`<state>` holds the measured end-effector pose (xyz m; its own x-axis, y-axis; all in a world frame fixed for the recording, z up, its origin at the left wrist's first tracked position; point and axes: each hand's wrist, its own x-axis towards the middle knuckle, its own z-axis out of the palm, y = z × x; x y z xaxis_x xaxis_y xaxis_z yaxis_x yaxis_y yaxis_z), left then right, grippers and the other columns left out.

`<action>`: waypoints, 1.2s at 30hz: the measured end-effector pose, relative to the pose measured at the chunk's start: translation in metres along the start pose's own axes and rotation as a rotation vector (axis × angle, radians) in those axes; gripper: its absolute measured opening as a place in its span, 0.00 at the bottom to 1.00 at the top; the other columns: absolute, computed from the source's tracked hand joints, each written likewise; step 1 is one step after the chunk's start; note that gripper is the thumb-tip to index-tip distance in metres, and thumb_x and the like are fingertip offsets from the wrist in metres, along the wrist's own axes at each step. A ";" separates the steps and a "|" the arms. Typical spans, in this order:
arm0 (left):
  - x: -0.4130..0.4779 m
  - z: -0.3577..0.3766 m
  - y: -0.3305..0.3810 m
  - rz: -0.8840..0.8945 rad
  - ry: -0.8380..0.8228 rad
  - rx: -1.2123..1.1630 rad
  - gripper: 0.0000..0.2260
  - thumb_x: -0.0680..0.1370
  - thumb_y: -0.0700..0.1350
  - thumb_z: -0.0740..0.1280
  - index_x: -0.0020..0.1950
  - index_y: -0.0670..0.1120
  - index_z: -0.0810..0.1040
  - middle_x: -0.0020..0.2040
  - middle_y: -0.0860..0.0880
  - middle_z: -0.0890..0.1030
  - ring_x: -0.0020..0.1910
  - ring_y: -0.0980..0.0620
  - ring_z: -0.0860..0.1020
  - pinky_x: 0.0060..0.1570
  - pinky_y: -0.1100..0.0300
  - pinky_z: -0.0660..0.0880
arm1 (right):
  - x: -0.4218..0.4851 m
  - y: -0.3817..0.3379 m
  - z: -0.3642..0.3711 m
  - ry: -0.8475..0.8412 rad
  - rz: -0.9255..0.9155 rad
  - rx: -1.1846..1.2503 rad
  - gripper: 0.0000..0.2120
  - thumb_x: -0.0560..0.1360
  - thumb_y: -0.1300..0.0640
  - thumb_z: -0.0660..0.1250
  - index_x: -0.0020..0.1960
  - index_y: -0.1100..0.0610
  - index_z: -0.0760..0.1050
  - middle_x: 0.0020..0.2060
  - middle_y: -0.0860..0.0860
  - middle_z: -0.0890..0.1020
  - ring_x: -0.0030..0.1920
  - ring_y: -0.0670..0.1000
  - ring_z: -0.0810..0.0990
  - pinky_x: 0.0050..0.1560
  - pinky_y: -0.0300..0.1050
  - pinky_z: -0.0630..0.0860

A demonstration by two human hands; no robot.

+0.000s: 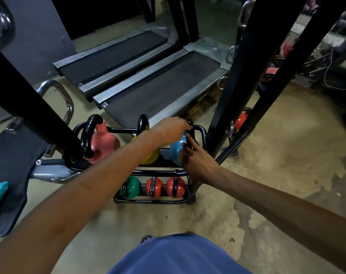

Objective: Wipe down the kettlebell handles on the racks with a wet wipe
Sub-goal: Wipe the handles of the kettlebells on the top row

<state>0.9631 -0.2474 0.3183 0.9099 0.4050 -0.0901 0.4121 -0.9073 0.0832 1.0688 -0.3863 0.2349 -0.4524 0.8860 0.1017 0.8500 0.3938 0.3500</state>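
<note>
Stained concrete floor, treadmills (168,82) behind. A low black rack (202,133) holds the blue kettlebell (176,152) at the right end of its top tier. The left hand (172,129) curls over its handle (190,123); the right hand (198,163) lies against the near side, its grip unclear, no wipe visible. Likely heavy, rigid and slick-coated — steadiest held by the handle. A yellow kettlebell (151,158) crowds just beside it, and black uprights (233,86) stand close at right.

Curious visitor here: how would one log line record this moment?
left hand grips handle of blue kettlebell | right hand touches its side
</note>
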 end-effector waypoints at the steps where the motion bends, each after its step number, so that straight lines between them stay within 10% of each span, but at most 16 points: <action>1: 0.000 -0.001 0.001 0.033 -0.025 0.045 0.15 0.81 0.41 0.61 0.67 0.48 0.78 0.67 0.50 0.78 0.64 0.46 0.77 0.57 0.49 0.77 | -0.002 -0.001 0.000 -0.032 -0.035 -0.026 0.09 0.74 0.61 0.70 0.53 0.62 0.82 0.39 0.57 0.81 0.57 0.63 0.79 0.76 0.71 0.52; 7: 0.005 -0.006 0.010 0.012 -0.058 0.082 0.12 0.84 0.50 0.59 0.54 0.47 0.80 0.56 0.48 0.81 0.54 0.46 0.80 0.47 0.49 0.78 | -0.004 -0.005 0.000 0.025 -0.031 -0.021 0.11 0.78 0.66 0.59 0.47 0.64 0.80 0.34 0.56 0.78 0.56 0.63 0.77 0.80 0.67 0.45; 15: 0.005 -0.007 0.025 -0.041 -0.124 0.091 0.20 0.81 0.56 0.64 0.66 0.44 0.72 0.61 0.45 0.78 0.56 0.42 0.80 0.51 0.45 0.78 | -0.047 -0.012 0.013 0.215 0.149 0.146 0.14 0.79 0.55 0.69 0.63 0.57 0.81 0.70 0.55 0.76 0.68 0.58 0.71 0.65 0.56 0.73; 21: 0.001 -0.008 0.027 -0.035 -0.122 0.098 0.22 0.81 0.55 0.65 0.69 0.43 0.70 0.67 0.44 0.76 0.58 0.42 0.80 0.50 0.47 0.77 | -0.038 -0.058 0.004 0.567 0.859 0.731 0.07 0.81 0.62 0.68 0.59 0.61 0.79 0.56 0.53 0.79 0.51 0.47 0.80 0.49 0.38 0.79; 25: -0.001 -0.011 0.032 -0.044 -0.105 0.082 0.22 0.79 0.55 0.68 0.66 0.42 0.71 0.61 0.45 0.77 0.55 0.43 0.80 0.44 0.52 0.71 | -0.030 -0.065 0.006 0.660 1.147 0.940 0.09 0.79 0.66 0.68 0.57 0.57 0.81 0.50 0.49 0.83 0.50 0.45 0.81 0.53 0.43 0.80; 30: -0.003 -0.015 0.035 -0.072 -0.105 0.056 0.20 0.79 0.54 0.69 0.64 0.43 0.72 0.60 0.46 0.78 0.54 0.45 0.79 0.42 0.54 0.68 | -0.007 -0.045 -0.005 0.632 1.346 1.437 0.13 0.83 0.58 0.64 0.65 0.50 0.80 0.58 0.43 0.84 0.59 0.42 0.82 0.59 0.40 0.79; 36: -0.003 -0.015 0.037 -0.081 -0.104 0.049 0.20 0.79 0.53 0.70 0.65 0.42 0.72 0.62 0.45 0.77 0.57 0.43 0.79 0.43 0.52 0.70 | -0.004 -0.014 -0.002 0.494 1.248 1.740 0.19 0.78 0.69 0.56 0.36 0.53 0.76 0.31 0.47 0.78 0.36 0.48 0.76 0.40 0.43 0.72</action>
<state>0.9766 -0.2803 0.3369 0.8626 0.4660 -0.1970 0.4793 -0.8774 0.0229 1.0581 -0.3956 0.2313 0.5898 0.7841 -0.1932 -0.1216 -0.1503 -0.9811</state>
